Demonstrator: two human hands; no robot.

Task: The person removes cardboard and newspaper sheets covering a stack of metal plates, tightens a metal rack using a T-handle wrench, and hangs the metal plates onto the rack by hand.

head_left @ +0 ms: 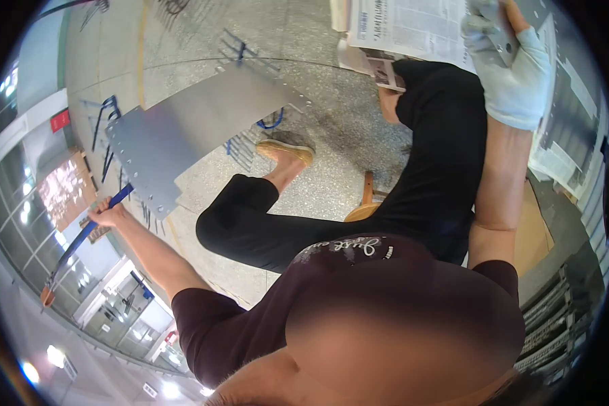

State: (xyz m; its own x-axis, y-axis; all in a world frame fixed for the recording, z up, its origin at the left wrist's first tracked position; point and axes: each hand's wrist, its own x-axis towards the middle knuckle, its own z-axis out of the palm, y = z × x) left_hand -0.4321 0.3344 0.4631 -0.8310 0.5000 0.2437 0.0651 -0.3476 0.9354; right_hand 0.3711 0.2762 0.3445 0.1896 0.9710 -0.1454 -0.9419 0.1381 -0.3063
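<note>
My left hand (pixel 106 213) is bare and closed around a long blue bar (pixel 81 237) with a brownish far end. Beside that hand a large, flat metal sheet (pixel 203 111) with small holes along its edges rests on dark blue wire supports (pixel 108 108). My right hand (pixel 517 78), in a pale glove with bare fingertips, is at the upper right. It is closed on a grey metal piece (pixel 506 44) with holes, partly hidden by the glove and cut off by the frame. Printed newspaper (pixel 413 30) lies beside the right hand.
A wooden stool (pixel 364 211) is under me. More paper (pixel 561 166) and a cardboard sheet (pixel 531 223) lie at the right, near stacked dark metal parts (pixel 551 311). The speckled floor (pixel 338 149) lies between my legs and the metal sheet.
</note>
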